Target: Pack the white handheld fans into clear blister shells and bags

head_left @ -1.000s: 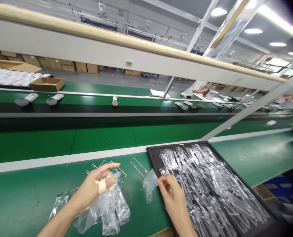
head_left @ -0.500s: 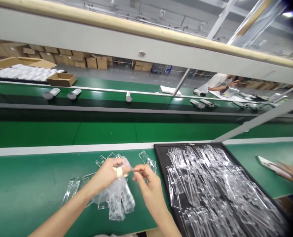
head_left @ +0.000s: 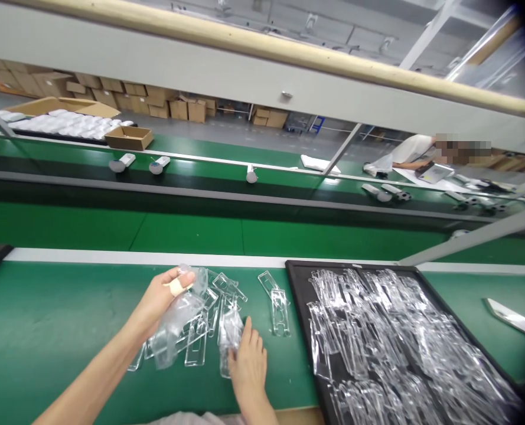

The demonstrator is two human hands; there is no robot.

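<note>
This is a factory production floor, with long green conveyor belts (head_left: pixel 186 233), stacked cardboard cartons (head_left: pixel 186 109), and a black tray (head_left: pixel 304 319) of clear plastic parts (head_left: pixel 399 336).

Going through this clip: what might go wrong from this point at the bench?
The loose, clear acrylic stands overlap on the green workbench, so the right hand might knock or scratch them. The thin, clear plastic bag in the left hand could snag on their corners.
</note>
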